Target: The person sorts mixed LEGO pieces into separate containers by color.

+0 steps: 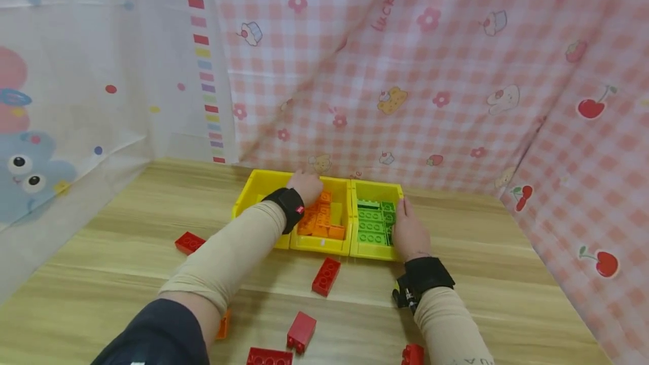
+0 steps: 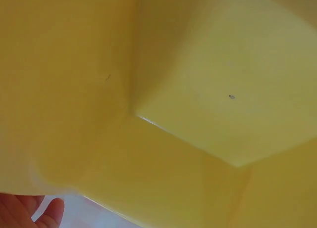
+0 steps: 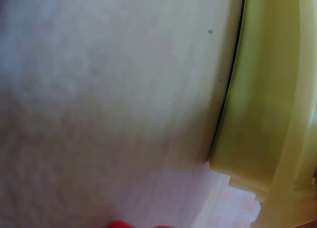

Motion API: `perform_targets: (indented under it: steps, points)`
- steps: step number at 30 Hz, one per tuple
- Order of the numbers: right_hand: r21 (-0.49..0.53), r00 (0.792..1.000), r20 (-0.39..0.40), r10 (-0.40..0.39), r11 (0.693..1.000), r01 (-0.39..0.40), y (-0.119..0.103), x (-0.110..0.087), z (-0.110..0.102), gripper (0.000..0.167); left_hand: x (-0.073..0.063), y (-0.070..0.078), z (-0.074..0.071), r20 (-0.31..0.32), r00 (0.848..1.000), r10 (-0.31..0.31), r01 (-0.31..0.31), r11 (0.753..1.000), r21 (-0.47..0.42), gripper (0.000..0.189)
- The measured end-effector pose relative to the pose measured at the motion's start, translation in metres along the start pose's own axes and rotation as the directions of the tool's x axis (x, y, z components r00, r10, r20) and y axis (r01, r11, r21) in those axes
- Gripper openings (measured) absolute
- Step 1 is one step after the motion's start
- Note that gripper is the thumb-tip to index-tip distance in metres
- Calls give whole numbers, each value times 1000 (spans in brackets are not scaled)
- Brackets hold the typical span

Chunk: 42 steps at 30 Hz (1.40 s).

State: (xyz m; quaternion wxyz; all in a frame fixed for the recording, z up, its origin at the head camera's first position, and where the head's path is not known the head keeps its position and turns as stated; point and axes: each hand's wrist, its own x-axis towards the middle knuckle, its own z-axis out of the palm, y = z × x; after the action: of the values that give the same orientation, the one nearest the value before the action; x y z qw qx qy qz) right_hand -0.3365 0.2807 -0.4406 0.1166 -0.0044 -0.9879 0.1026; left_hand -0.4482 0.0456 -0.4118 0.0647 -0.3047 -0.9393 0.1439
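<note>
Three yellow bins stand side by side against the back curtain. My left hand (image 1: 306,186) grips the back rim around the left bin (image 1: 258,180) and the middle bin (image 1: 349,207). In the left wrist view, bare yellow walls (image 2: 168,154) fill most of the picture, with fingertips (image 2: 52,213) at the rim. Orange bricks (image 1: 321,216) lie in the middle bin, partly behind the left wrist. Green bricks (image 1: 372,224) sit in rows in the right bin (image 1: 375,186). My right hand (image 1: 412,232) rests along that bin's right wall, fingers extended toward its back corner.
Red bricks lie loose on the wooden table (image 1: 487,275): one brick (image 1: 326,276) before the bins, another (image 1: 190,243) by the left forearm, several nearer me. An orange brick (image 1: 223,325) shows beside the left sleeve. Patterned curtains (image 1: 385,72) enclose the back and sides.
</note>
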Motion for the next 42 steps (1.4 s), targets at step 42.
perform_targets:
  steps: [42]
  points:
    - [-38,999,30,-12,999,13,-7,-3,-3,57,-220,-73,33,-149,950,274,-299,936,-185,14]
